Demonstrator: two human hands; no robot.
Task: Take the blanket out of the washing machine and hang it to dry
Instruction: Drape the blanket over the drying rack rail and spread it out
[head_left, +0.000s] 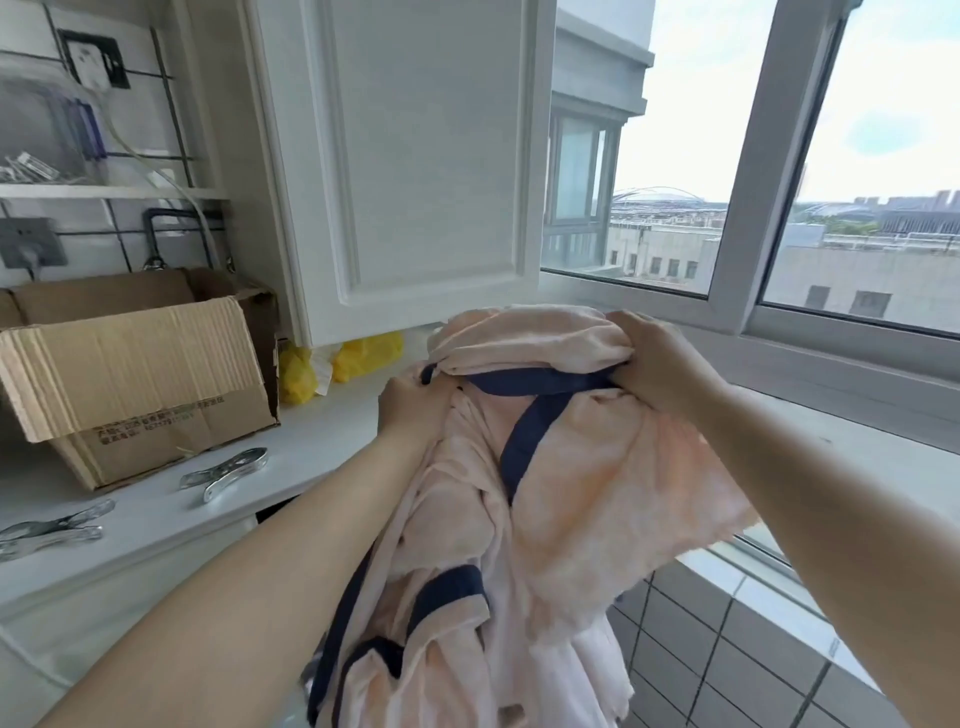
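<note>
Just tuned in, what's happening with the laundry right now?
A person is holding up a bunched pink blanket with dark blue trim. The left hand grips its left side and the right hand grips the top, in front of the window. The rest of it hangs down between the arms. It is not hung up yet. Metal clips and a cardboard box sit on the white counter to the left.

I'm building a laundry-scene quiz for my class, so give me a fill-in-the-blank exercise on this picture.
1. Both hands, left hand and right hand, grip the pink ____.
2. The blanket has trim coloured ____.
3. On the counter lie metal clips beside an open ____ box.
4. The bags under the cabinet are ____.

Missing words: blanket; dark blue; cardboard; yellow
</note>
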